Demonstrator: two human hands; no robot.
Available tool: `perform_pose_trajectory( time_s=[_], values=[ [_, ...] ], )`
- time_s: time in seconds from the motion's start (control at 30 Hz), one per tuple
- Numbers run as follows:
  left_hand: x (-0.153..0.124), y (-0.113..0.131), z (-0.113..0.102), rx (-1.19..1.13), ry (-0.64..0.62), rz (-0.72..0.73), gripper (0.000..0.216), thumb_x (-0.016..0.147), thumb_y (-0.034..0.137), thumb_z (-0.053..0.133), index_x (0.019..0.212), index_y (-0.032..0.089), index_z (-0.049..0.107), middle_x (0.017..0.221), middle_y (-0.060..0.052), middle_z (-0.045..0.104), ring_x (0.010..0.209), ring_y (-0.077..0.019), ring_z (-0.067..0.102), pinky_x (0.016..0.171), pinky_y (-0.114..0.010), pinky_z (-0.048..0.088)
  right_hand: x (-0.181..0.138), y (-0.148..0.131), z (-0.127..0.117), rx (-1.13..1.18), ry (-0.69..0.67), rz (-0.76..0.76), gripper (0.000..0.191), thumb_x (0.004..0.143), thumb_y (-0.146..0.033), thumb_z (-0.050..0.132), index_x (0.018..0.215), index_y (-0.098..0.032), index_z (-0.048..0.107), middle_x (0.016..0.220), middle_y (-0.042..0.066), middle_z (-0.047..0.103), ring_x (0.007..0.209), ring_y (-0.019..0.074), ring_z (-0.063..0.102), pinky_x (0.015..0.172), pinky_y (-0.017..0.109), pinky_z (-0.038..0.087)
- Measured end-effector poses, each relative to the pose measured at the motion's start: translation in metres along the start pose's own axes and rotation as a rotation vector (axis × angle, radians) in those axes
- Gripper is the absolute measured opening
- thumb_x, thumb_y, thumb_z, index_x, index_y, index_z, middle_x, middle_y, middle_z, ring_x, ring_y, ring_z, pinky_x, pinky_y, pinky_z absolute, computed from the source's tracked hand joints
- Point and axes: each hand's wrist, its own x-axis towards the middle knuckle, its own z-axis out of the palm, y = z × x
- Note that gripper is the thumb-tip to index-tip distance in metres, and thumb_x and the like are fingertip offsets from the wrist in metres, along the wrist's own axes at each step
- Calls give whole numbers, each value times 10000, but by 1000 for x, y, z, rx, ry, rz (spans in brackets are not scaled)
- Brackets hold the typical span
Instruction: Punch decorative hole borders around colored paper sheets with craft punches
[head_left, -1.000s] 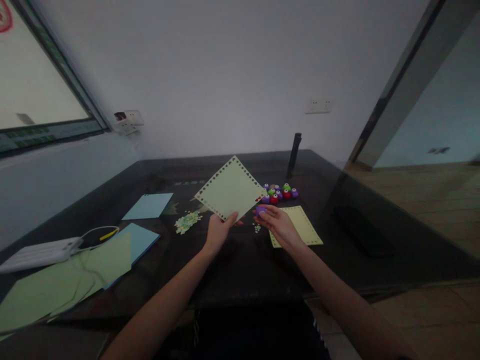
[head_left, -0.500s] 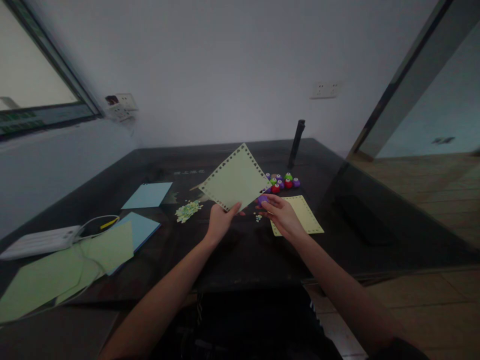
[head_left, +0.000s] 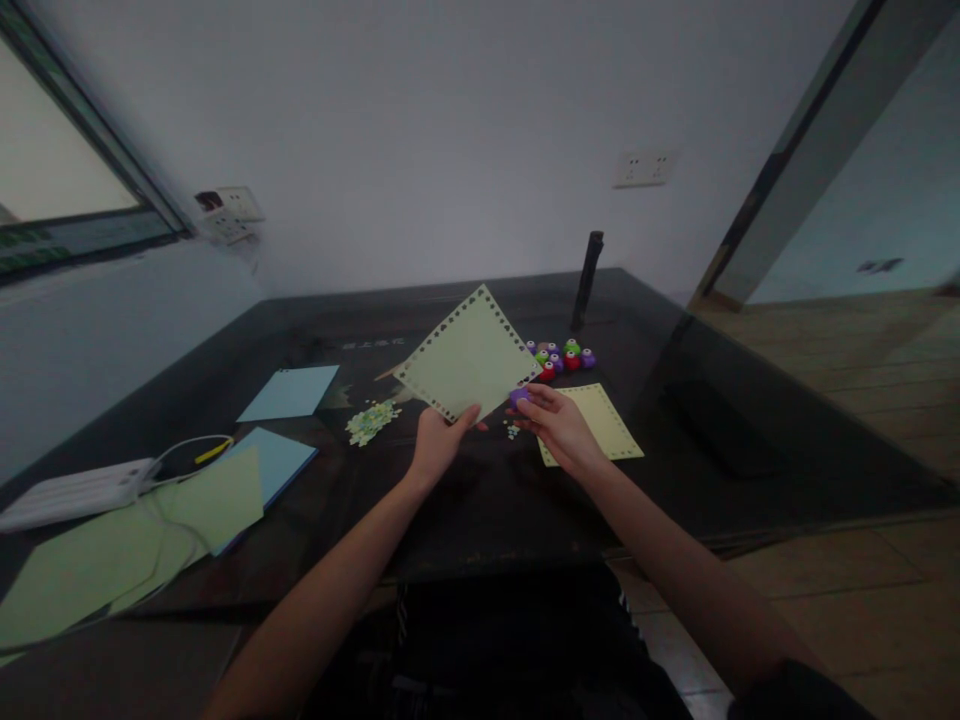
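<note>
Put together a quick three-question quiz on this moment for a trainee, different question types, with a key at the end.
1. Which hand holds the small purple object?
2. True or false: the left hand grips the pale green sheet with holes along its edges.
3. Seen from the left hand, the large heap of paper bits on the table lies: A) to the left, B) to the right, C) directly beneath it.

Key: 1. The right hand. 2. True. 3. A.
</note>
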Motion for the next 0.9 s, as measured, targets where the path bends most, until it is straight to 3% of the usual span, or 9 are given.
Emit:
perform_pose_trajectory(
  time_s=[0.53, 0.9],
  values=[
    [-1, 3, 1, 51, 11, -22, 199, 733, 307, 636, 741, 117, 693, 614, -41, 700, 667, -198, 650, 703, -269, 477, 1, 3, 1, -47, 48, -13, 385, 561, -315, 800, 887, -193, 636, 848, 32, 667, 691, 132, 608, 558, 243, 488],
    [-2, 7, 2, 136, -47, 11, 205, 731, 287, 626, 594, 144, 677, 659, -53, 708, 713, -206, 648, 728, -280, 476, 0, 3, 2, -44, 36, -43, 351, 536, -339, 804, 765, -197, 579, 749, -12, 619, 656, 116, 579, 535, 226, 439]
  ],
)
